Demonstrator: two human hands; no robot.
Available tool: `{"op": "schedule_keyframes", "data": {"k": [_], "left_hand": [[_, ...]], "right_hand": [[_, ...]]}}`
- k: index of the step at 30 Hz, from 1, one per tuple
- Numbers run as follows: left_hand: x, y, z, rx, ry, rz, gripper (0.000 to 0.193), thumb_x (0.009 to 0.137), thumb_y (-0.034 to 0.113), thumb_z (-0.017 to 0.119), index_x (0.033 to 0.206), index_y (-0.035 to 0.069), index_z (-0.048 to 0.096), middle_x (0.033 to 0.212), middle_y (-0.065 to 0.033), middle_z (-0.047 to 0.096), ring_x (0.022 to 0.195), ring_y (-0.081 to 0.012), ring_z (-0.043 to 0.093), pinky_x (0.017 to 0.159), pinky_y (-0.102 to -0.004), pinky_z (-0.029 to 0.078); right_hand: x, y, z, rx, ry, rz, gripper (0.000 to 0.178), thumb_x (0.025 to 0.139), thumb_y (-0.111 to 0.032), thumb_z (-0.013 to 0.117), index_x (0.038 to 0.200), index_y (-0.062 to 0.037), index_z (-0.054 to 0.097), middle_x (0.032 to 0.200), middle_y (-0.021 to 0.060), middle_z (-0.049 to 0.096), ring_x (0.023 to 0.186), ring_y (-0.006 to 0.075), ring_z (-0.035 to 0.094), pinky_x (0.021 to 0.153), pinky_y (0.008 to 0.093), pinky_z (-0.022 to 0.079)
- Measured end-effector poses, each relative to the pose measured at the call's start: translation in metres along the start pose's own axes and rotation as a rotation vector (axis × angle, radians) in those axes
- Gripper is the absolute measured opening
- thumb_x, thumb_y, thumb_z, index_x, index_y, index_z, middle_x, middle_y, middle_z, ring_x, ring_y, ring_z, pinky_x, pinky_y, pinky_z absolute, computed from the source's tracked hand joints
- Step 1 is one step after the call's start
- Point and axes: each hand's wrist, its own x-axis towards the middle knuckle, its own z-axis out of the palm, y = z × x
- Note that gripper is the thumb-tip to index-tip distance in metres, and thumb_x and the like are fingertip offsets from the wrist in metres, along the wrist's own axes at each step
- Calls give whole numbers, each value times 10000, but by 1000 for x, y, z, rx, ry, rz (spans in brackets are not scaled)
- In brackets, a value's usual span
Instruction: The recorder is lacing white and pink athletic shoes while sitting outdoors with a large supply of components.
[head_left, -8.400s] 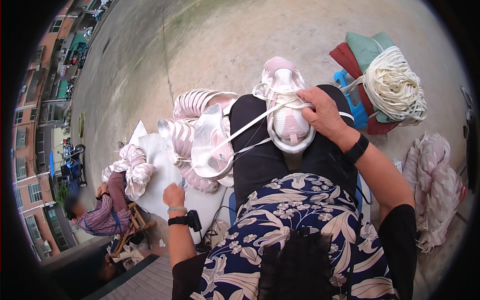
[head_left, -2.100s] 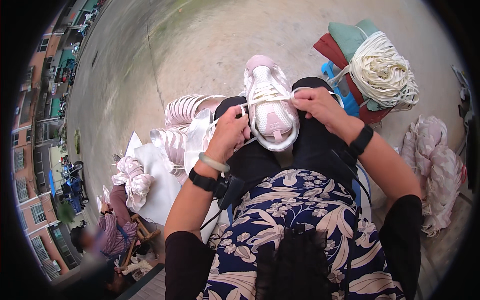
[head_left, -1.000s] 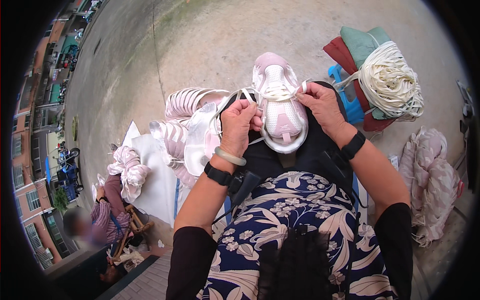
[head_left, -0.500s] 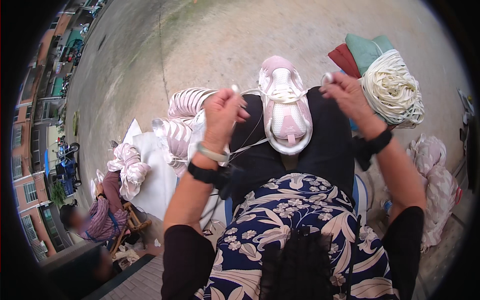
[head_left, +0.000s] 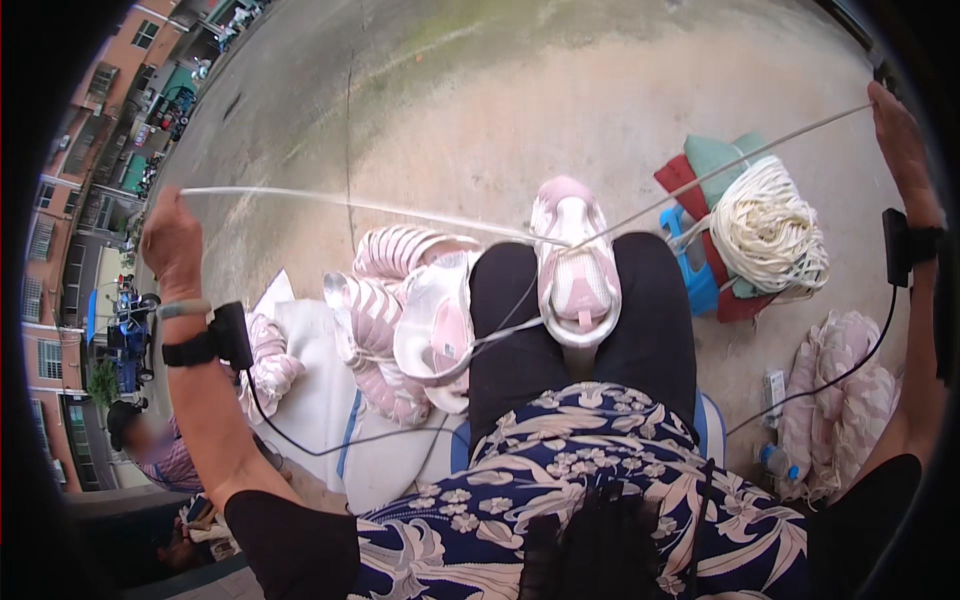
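Shoe [head_left: 582, 290], pink and white, rests at the centre of the frame on the dark trousers [head_left: 655, 320], toe upward. Left hand [head_left: 172, 240], left of frame, grips one strand of the lace [head_left: 380, 208]; right hand [head_left: 897, 140], upper right, grips the other. Both strands run straight. A bundle of cream laces [head_left: 765, 220] sits right of centre. Buildings [head_left: 115, 75] stand upper left.

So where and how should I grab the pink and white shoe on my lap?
Probably grip the shoe by its rounded collar rim, coming from the near side: its toe points away, and the lace ends stretch from its middle to the left hand and right hand.
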Motion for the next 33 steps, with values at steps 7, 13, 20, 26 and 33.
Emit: {"op": "schedule_keyframes", "data": {"k": [7,13,20,26,33], "left_hand": [[-20,-23,1,-40,10,-269,111,869,180,478,870,103,558,730,-192,607,714,-381,600,572,-468,456],[-29,-21,-10,-44,-33,-313,74,852,156,488,834,106,540,717,-187,606,700,-372,603,544,-454,451],[-91,74,29,-546,-886,-309,166,722,52,489,596,9,588,550,-177,579,465,-272,597,446,-388,469],[-178,239,-27,-1637,-1394,-641,166,787,176,619,671,64,581,545,12,506,410,-42,411,362,-185,293],[-155,336,-33,-1906,-1227,-896,149,846,161,588,751,49,572,595,12,518,433,-26,393,386,-176,284]], "right_hand": [[7,-29,-55,-88,-109,191,100,872,-132,425,910,-150,516,716,100,588,684,304,581,612,444,456],[22,-67,-88,-12,-153,275,45,841,-120,462,825,-92,494,734,155,596,737,347,595,593,437,442],[-85,-110,-17,861,-745,645,168,727,-180,561,669,-35,623,508,50,532,434,144,505,401,291,417],[-105,-340,-77,1785,-1374,958,153,800,-193,614,706,-75,589,594,-13,529,494,61,485,427,209,407],[-87,-426,-61,2090,-1034,1079,93,859,-152,576,824,-66,583,733,3,592,569,47,516,507,193,432]]}}
